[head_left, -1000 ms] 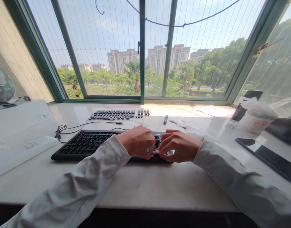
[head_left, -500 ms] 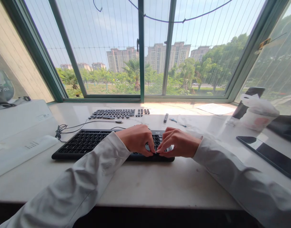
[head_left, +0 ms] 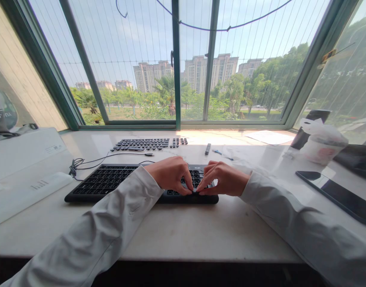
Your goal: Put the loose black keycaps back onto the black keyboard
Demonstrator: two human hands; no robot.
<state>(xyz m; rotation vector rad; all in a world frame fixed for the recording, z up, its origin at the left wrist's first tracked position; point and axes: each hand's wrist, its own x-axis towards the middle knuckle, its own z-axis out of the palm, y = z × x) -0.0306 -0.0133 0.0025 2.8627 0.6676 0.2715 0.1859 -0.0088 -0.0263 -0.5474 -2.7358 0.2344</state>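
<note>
White box: we see a long white box (head_left: 24, 153) at the worktop's left edge, with a slim white strip (head_left: 27, 195) lying in front of it.
Cable: a thin black cable (head_left: 111, 157) curls behind the keyboard's back-left corner, its plug end lying loose on the worktop.
Loose keycaps: a neat block of black keycaps (head_left: 148, 143) lies near the worktop's back edge, left of centre, well apart from the keyboard. We judge these to be caps that are off a board and laid out in order.
Keyboard: our black keyboard (head_left: 111, 181) lies near the front edge, centre-left. Its left and middle sections show rows of caps in place; the right end is mostly hidden under our hands.
Left hand: our left hand (head_left: 171, 175) rests curled on the keyboard's right part, thumb and fingertips pinched down close at one key spot; whether it holds a cap we cannot tell.
Right hand: our right hand (head_left: 226, 179) meets it, fingertips touching the same spot, pinched nearly closed; anything held is hidden.
Progress: we judge the work to be far along on the left and centre of the board, with the right end in hand.
Right side: a small dark tool (head_left: 207, 148), a sheet of paper (head_left: 268, 137), a wrapped cup (head_left: 322, 143) and a dark phone (head_left: 335, 195) lie toward the right edge.
</note>
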